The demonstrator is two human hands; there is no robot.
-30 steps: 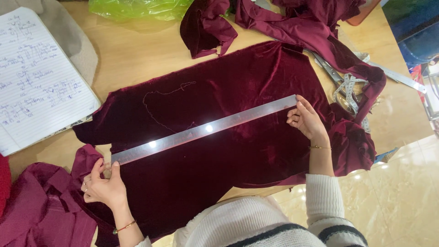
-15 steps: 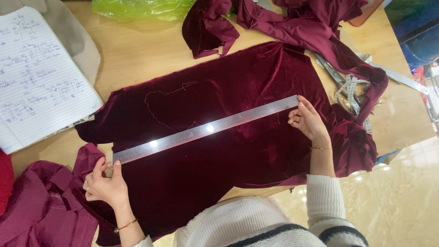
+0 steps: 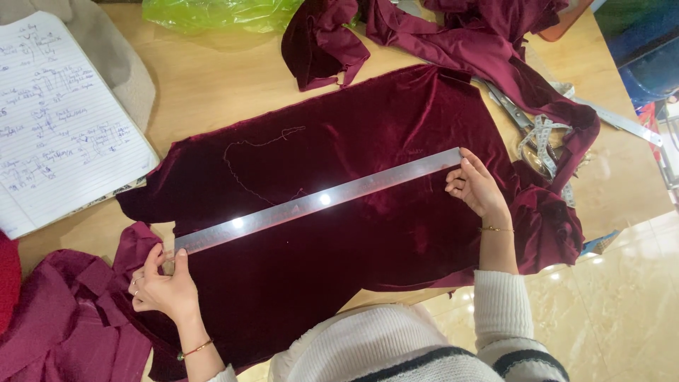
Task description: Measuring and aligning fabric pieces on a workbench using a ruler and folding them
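Nearest the camera, a cream knitted sweater (image 3: 396, 346) with a dark stripe fills the bottom edge, and both sleeves reach up onto a pale wooden table (image 3: 212, 85). The left hand (image 3: 164, 288) sits at the near left, fingers curled, thumb and fingertips pinching the lower end of a long metal ruler (image 3: 318, 201); a thin bracelet circles that wrist. The right hand (image 3: 475, 185) is half closed at the ruler's upper end, its fingertips pressing the end against the cloth. The ruler lies flat and slantwise, rising from left to right, across a spread piece of dark red velvet fabric (image 3: 368, 233) that bears a faint chalk outline above the ruler. Left of the left hand, loose maroon scraps (image 3: 64, 318) lie crumpled. Further off on the left rests an open lined notebook (image 3: 56, 120) covered in handwriting. To the right, beyond the right hand, a coiled tape measure (image 3: 541, 138) and scissors (image 3: 511, 110) lie just beside the velvet's edge. Farthest away, more maroon cloth (image 3: 438, 35) is heaped beside a green plastic bag (image 3: 212, 13).
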